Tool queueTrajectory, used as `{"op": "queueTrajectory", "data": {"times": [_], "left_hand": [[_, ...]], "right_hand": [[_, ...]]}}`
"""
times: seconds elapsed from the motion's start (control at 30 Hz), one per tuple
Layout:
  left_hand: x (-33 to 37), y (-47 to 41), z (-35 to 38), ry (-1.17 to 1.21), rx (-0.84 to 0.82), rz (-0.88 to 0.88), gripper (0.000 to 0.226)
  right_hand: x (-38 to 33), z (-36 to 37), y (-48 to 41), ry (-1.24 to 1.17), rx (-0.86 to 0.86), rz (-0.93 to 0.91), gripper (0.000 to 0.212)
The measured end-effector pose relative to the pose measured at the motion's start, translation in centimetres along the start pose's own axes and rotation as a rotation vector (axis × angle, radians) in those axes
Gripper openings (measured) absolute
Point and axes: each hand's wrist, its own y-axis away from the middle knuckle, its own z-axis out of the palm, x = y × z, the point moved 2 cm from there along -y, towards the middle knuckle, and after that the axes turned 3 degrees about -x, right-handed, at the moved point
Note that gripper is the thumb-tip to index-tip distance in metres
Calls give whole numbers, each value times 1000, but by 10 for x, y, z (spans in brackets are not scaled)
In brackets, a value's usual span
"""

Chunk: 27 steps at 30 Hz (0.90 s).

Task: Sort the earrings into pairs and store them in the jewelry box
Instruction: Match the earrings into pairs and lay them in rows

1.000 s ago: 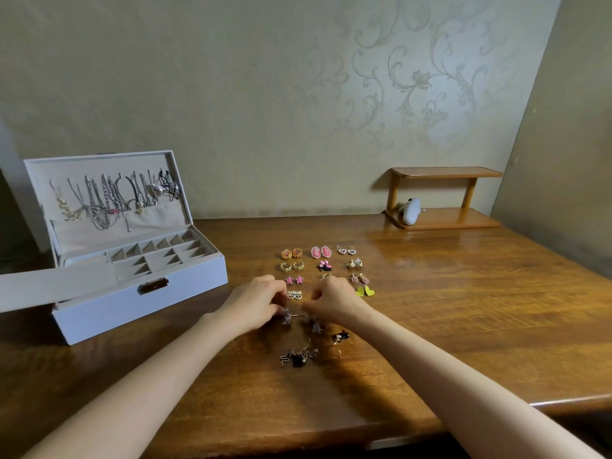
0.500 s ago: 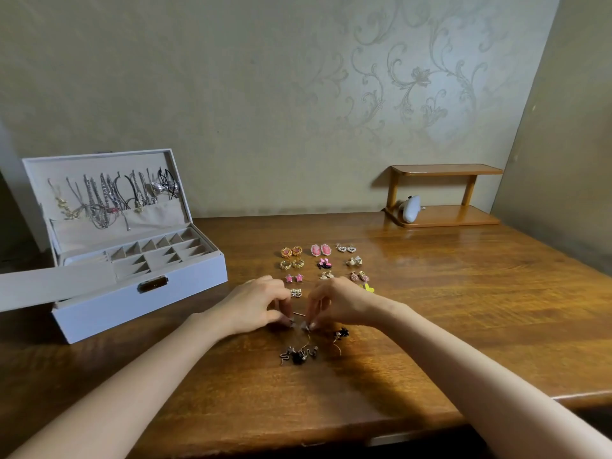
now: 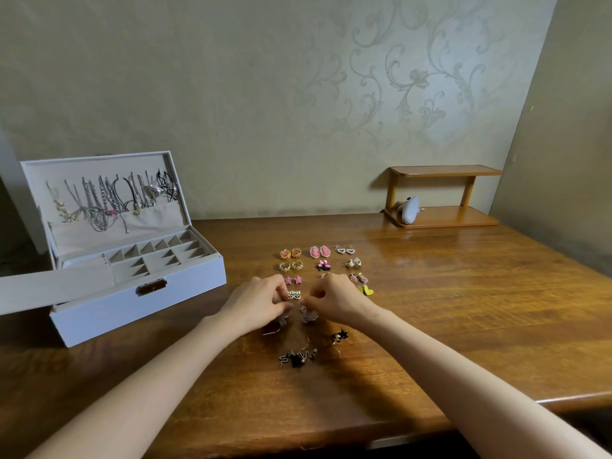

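At frame centre, left hand and right hand each pinch an earring; it looks light and delicate, best held by the hook.

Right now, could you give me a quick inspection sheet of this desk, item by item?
Surface: wooden table, glossy.
Job's things: jewelry box open at left, small compartments look empty, necklaces hang in the lid; paired earrings in rows; unsorted earrings nearer the person.
Clutter: wooden shelf holding a white object.
Grippers: left hand and right hand each pinch a small pale earring.
Cables: nothing seen.
Surroundings: patterned wall.
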Motion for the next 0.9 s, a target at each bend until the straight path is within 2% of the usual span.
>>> {"op": "queueTrajectory", "data": {"times": [0.07,0.13,0.27,0.47,0.6,0.77,0.9], "left_hand": [[-4,0,-2,44,46,-28,11],[-9,2,-4,86,58,-46,11],[-14,6,-9,86,-89,-26,13],[-15,12,-10,16,-245,0,19],[-11,14,-10,71,-321,26,25],[-7,16,-10,169,-371,48,36],[-6,16,-8,168,-362,56,51]], "right_hand": [[3,-6,0,-34,21,4,13],[7,-12,1,-32,0,-10,18],[11,-12,4,80,-123,8,22],[4,-10,9,51,-215,-28,28],[5,-11,5,19,-104,-8,23],[11,-9,7,-30,-207,18,28],[4,-5,8,-21,-148,-60,33]]}}
